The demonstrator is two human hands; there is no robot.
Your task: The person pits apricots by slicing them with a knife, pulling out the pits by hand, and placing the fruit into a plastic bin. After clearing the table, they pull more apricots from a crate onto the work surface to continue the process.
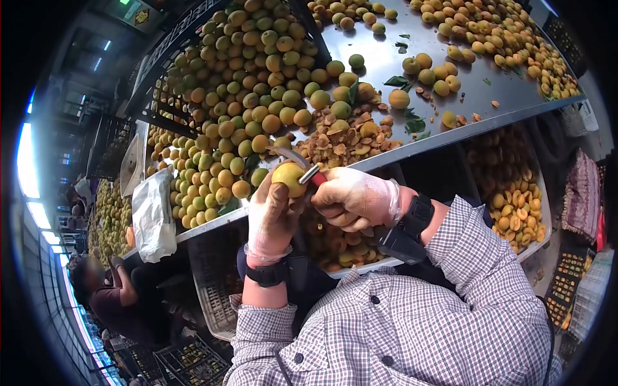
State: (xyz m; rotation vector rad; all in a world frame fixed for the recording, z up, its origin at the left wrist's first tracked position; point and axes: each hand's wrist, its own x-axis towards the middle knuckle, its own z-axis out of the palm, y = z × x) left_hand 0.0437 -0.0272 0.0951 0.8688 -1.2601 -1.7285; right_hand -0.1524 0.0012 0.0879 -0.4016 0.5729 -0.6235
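Note:
My gloved left hand [271, 222] is closed around a yellow apricot [288, 179], holding it up in front of the table's edge. In my gloved right hand [355, 197] is a knife with a red handle [318, 178]. Its curved blade [295, 156] lies along the top of the apricot, and a short metal piece beside the handle overlaps the fruit's right side. Just beyond both hands sits a heap of brown pits and scraps [344, 140]. Whole green and orange apricots [235, 128] are piled to its left.
A metal table [376, 61] carries more apricots [486, 32] at the far right. Below it, bins hold halved apricots [515, 212]. A white plastic bag [153, 219] hangs at the left edge, a black crate [168, 119] stands behind, and another person [122, 299] sits further left.

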